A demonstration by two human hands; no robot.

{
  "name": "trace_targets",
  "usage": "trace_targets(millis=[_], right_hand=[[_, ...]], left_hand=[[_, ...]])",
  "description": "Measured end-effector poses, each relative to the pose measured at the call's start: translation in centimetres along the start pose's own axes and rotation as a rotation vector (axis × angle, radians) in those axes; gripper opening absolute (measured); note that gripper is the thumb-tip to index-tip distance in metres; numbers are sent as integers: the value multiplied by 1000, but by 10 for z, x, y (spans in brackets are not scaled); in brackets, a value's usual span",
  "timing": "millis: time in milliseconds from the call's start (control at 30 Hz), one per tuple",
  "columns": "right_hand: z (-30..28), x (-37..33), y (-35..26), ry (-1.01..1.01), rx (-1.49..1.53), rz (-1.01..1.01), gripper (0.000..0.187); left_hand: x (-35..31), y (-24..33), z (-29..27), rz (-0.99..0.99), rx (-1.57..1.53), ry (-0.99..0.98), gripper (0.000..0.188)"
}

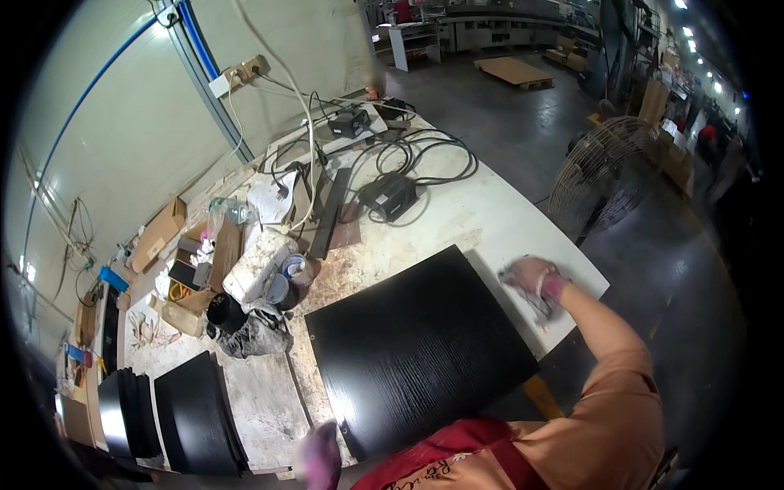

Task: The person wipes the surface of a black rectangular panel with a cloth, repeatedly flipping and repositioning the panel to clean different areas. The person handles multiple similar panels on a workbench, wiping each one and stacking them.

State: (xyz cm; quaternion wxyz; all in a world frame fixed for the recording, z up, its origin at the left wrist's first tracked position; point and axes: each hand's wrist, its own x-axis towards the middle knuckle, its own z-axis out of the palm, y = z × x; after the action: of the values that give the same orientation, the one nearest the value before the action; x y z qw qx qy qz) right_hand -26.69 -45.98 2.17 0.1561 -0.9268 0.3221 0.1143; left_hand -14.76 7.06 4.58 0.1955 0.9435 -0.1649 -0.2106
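Note:
A large black panel (425, 343) with a glossy, wood-grain-like surface lies flat on the white worktable, close to my body. Small round marks or holes show along its left edge. Beyond the panel's right edge, over the table, is my right hand (535, 276) in a pinkish glove, smeared by motion. Its fingers seem closed on a crumpled grey cloth (541, 310). My left hand (320, 457), in a pink glove, is beside the panel's near left corner. Blur hides its fingers.
Stacked black panels (192, 408) stand at the left. Behind them are a dark crumpled rag (257, 333), a black cup (224, 312), paint tins (280, 290) and a cardboard box (224, 253). A black power adapter (389, 196) with coiled cable lies farther back. A fan (604, 175) stands right.

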Motion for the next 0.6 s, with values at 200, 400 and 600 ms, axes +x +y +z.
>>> trace_targets(millis=[200,400,600], right_hand=[[30,-46,15,-341,124,-114,70],[12,-70,-23,-301,66,-52,72],[41,-57,19,-328,592,-242,61]], left_hand=[[-40,-83,71,-175,-765,-195,39],[-68,-61,80,175,62,107,27],[-68,15,42,-219,-1330,-223,52]])
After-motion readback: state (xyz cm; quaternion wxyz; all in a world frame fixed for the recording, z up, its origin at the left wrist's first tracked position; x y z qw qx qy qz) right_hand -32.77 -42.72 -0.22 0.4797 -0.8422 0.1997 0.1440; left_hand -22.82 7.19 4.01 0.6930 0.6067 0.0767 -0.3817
